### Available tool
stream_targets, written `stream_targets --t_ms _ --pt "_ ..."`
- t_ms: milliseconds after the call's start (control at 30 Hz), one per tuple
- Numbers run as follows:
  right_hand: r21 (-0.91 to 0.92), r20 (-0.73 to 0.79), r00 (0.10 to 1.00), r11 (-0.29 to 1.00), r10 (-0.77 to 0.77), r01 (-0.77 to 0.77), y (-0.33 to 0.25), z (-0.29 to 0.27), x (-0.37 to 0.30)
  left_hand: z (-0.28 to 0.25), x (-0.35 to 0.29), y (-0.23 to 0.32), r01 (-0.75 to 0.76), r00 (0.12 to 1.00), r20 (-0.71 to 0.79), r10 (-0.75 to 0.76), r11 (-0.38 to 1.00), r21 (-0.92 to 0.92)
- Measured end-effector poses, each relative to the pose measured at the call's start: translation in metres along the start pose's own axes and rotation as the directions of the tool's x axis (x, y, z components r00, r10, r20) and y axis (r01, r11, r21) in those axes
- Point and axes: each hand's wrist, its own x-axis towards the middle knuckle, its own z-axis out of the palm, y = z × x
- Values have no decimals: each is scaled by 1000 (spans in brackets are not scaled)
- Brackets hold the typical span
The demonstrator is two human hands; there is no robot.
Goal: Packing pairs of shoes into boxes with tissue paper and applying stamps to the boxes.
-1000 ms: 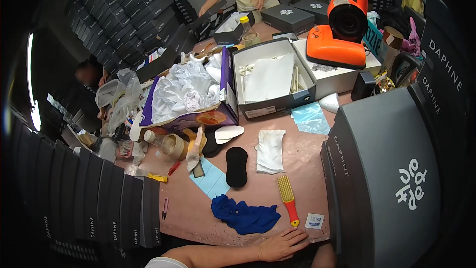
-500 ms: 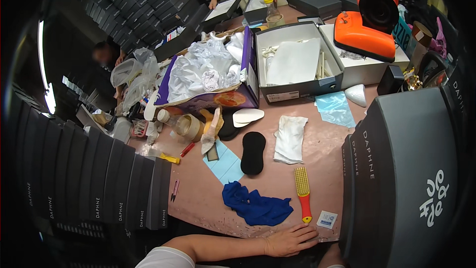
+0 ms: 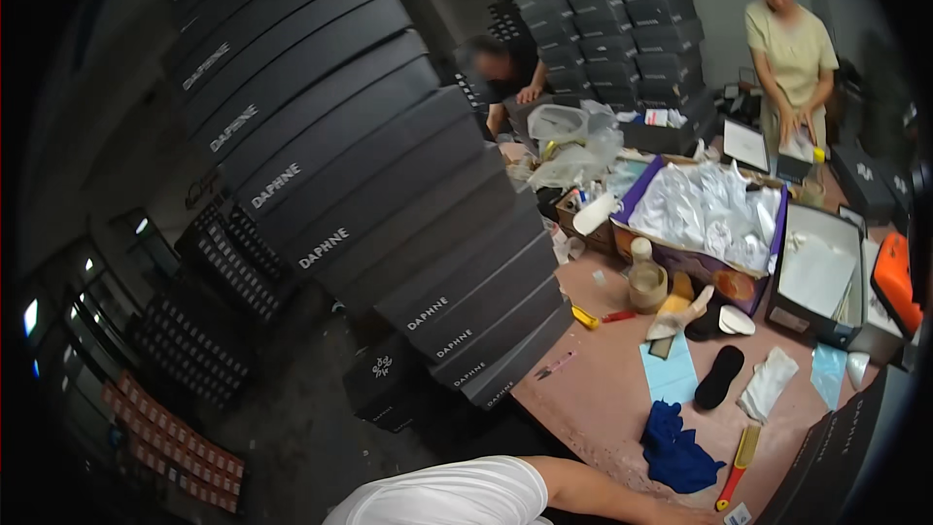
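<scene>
My left hand (image 3: 680,513) is at the table's near edge, mostly cut off by the picture's lower edge, so its fingers do not show. The forearm comes in from a white sleeve at the bottom. Closest to this hand are a brush (image 3: 735,472) with yellow bristles and a red handle, and a small white packet (image 3: 738,515). A crumpled blue cloth (image 3: 677,452) lies just beyond. Further back are a black oval pad (image 3: 719,378), a folded white cloth (image 3: 769,385) and a light blue sheet (image 3: 669,371). My right hand is out of view.
A tall stack of dark shoeboxes (image 3: 389,185) rises on the left. More boxes (image 3: 826,457) flank the right. A purple-edged carton (image 3: 700,262) holds white tissue; an open grey box (image 3: 816,316) stands beside it. Two people (image 3: 792,49) are across the table.
The view has swung left, so the table and its things sit further right and the left stack fills more of the picture. My left hand has slipped mostly below the lower edge.
</scene>
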Motion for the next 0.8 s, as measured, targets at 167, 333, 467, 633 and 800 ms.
stream_targets --t_ms 167,333,467,633,800 --pt "59 69 998 998 -6 2 1 12 -54 -33 -25 92 212 977 -12 -215 970 -119" --pt "-471 128 852 725 -507 502 -65 40 -123 -66 -167 142 655 755 59 -654 755 -12" --pt "-291 22 532 504 -846 813 -162 59 -116 -90 -259 170 853 513 -65 -856 500 150" --pt "-209 206 263 221 -942 953 -375 89 -217 -71 -281 169 905 415 -128 -901 395 157" --pt "-177 347 -563 -642 -750 746 -564 167 -397 -73 -294 172 908 383 -63 -922 363 210"
